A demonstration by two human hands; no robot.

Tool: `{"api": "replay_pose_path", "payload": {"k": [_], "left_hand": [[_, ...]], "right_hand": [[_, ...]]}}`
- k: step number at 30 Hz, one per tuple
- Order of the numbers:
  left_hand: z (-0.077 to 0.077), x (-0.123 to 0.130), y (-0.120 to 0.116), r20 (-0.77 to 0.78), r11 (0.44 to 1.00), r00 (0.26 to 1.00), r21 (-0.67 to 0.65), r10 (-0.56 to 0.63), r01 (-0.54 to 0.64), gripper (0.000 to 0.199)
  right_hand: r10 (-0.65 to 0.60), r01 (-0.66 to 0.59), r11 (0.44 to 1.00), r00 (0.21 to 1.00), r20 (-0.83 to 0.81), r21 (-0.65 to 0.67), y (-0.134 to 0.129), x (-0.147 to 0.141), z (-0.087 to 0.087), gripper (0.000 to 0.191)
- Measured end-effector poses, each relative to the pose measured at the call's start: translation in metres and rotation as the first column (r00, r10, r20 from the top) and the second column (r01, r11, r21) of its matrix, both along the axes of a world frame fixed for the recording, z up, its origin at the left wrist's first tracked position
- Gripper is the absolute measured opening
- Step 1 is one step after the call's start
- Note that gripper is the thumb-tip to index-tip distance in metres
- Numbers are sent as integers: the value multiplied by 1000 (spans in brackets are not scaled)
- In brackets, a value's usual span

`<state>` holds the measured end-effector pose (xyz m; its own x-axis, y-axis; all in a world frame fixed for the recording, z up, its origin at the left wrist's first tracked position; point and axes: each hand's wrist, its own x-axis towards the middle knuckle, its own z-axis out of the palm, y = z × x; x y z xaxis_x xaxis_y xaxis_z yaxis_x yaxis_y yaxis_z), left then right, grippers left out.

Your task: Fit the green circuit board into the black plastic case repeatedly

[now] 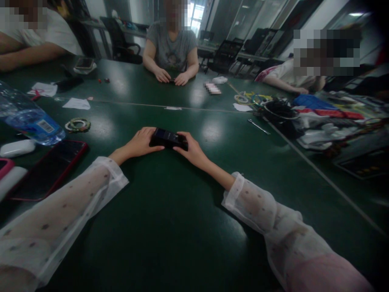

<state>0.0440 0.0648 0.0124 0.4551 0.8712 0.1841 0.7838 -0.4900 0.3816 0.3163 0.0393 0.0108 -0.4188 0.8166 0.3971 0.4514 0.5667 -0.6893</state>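
Note:
A small black device with a screen is held between my two hands, low over the dark green table or resting on it; I cannot tell which. My left hand grips its left end, thumb on the near side and fingers on the far side. Around the right end closes my right hand, its thumb also on the near side. Faint light marks show on the screen, too small to read. My fingertips are partly hidden behind the device.
On the left lie a water bottle, a red-edged phone, a white case and bracelets. A cable pile and a thin metal tool are right. Across sits a person in grey; others sit at both sides.

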Motion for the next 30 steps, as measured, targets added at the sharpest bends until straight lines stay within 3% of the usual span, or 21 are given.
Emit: {"api": "replay_pose_path", "payload": {"k": [30], "left_hand": [[5,1,-2,13,1000,1000,-28,-3,3,94]], "right_hand": [[-8,8,999,1000,17,-31,1,1,-1,62]]}}
